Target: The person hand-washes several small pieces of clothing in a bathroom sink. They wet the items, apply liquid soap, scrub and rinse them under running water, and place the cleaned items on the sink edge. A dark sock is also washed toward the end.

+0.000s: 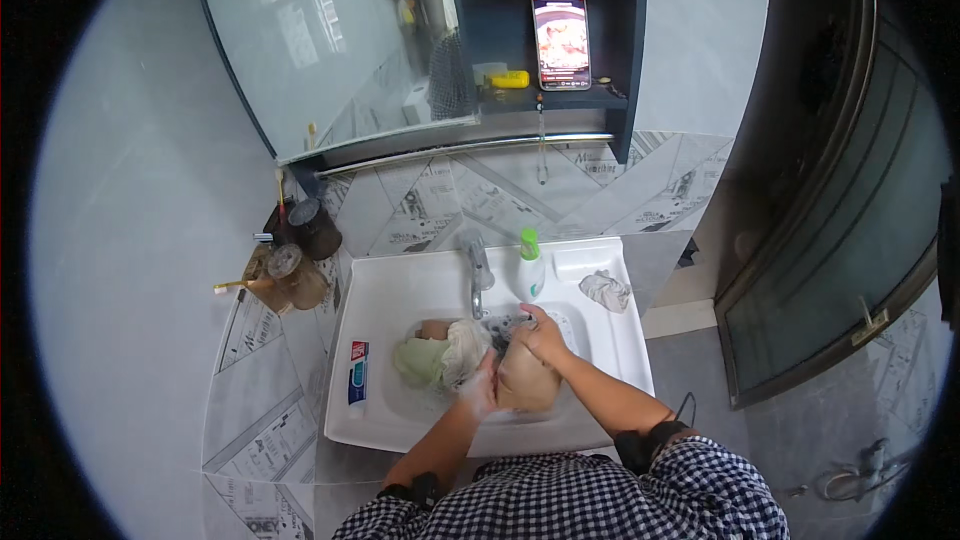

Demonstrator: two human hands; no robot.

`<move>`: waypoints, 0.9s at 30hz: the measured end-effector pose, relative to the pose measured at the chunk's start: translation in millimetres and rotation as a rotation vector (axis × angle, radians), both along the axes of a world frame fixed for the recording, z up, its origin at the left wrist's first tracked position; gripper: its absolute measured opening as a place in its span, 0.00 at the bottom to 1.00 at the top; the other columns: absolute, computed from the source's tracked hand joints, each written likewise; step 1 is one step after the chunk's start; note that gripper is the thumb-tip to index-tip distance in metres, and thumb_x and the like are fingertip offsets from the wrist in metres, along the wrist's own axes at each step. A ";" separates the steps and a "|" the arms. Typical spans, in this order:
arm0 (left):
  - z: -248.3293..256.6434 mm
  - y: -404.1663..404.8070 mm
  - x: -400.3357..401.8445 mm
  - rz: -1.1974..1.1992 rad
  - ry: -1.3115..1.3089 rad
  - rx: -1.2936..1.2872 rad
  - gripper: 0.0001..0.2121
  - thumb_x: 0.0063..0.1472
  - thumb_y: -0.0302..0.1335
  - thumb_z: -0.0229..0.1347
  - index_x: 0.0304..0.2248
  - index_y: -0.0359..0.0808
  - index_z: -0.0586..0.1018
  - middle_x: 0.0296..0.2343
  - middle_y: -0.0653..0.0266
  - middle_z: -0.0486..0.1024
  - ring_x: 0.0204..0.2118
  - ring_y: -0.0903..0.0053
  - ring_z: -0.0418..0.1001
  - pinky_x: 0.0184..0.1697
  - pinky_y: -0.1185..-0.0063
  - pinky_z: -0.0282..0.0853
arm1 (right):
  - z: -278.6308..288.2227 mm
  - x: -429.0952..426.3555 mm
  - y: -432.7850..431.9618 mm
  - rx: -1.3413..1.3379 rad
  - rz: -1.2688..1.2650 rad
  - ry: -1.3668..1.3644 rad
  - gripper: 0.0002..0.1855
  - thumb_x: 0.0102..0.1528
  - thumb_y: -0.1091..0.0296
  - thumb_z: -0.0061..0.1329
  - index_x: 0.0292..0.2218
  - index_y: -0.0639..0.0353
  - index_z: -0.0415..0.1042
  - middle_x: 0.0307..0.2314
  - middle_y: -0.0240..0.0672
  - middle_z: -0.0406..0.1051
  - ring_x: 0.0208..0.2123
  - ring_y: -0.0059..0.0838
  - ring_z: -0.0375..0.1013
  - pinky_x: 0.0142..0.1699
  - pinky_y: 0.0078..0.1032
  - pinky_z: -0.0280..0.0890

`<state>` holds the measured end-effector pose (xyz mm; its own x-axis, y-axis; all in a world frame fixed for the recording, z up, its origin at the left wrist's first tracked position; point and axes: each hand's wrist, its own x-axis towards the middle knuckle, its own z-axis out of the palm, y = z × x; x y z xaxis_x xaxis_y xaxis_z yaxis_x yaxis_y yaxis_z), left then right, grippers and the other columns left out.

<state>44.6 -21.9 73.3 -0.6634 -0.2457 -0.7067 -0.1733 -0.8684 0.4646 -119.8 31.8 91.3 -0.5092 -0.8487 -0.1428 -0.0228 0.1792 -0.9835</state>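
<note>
Both hands are over the basin of a white washbasin (375, 420). My left hand (484, 388), with suds on the wrist, grips the left side of a wet tan cloth (529, 382). My right hand (545, 337) holds the same cloth at its upper right, fingers closed on it. Left of my hands a white cloth (463, 352) and a pale green cloth (418, 361) lie bunched together in the basin. A bit of brown fabric (433, 328) shows behind them. Dark sudsy water (501, 328) is visible between the cloths. The basin's bottom is mostly hidden.
A chrome faucet (478, 270) rises behind the basin. Beside it stands a white bottle with a green cap (531, 274). A crumpled pale cloth (606, 291) lies on the right rim, a toothpaste tube (358, 376) on the left. A lit phone (561, 41) leans in the cabinet above.
</note>
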 end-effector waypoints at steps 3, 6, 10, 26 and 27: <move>16.1 21.3 1.8 0.048 0.186 0.091 0.28 0.60 0.53 0.38 0.49 0.38 0.65 0.47 0.59 0.66 0.50 0.64 0.64 0.51 0.65 0.61 | 19.3 40.7 10.0 0.015 0.108 -0.232 0.29 0.46 0.67 0.54 0.50 0.60 0.63 0.34 0.43 0.72 0.37 0.30 0.71 0.42 0.25 0.65; 1.2 22.6 -1.0 0.183 0.270 0.045 0.28 0.60 0.52 0.38 0.50 0.38 0.65 0.48 0.59 0.66 0.51 0.64 0.64 0.51 0.66 0.61 | 19.9 86.2 17.8 -0.024 0.239 0.364 0.27 0.48 0.65 0.52 0.49 0.56 0.64 0.36 0.45 0.71 0.40 0.34 0.70 0.44 0.25 0.64; -56.4 -10.1 5.0 0.184 0.536 0.049 0.27 0.61 0.50 0.38 0.50 0.38 0.65 0.48 0.59 0.66 0.51 0.65 0.63 0.52 0.67 0.60 | 8.1 117.7 32.9 -0.065 0.465 0.385 0.19 0.49 0.63 0.48 0.44 0.53 0.67 0.35 0.44 0.72 0.37 0.41 0.72 0.40 0.29 0.66; -7.0 0.8 1.6 0.323 0.334 0.103 0.21 0.62 0.46 0.41 0.48 0.40 0.67 0.45 0.65 0.68 0.49 0.70 0.65 0.53 0.69 0.60 | -46.6 16.6 -6.5 0.218 0.157 0.492 0.17 0.56 0.54 0.39 0.35 0.59 0.69 0.27 0.48 0.71 0.33 0.46 0.71 0.37 0.34 0.65; -0.3 -1.0 4.7 0.282 0.307 0.091 0.22 0.62 0.45 0.41 0.48 0.39 0.67 0.45 0.64 0.68 0.49 0.70 0.65 0.53 0.69 0.60 | -43.2 17.7 -10.0 0.127 0.103 0.357 0.16 0.55 0.55 0.40 0.34 0.60 0.69 0.26 0.49 0.71 0.33 0.47 0.71 0.38 0.35 0.65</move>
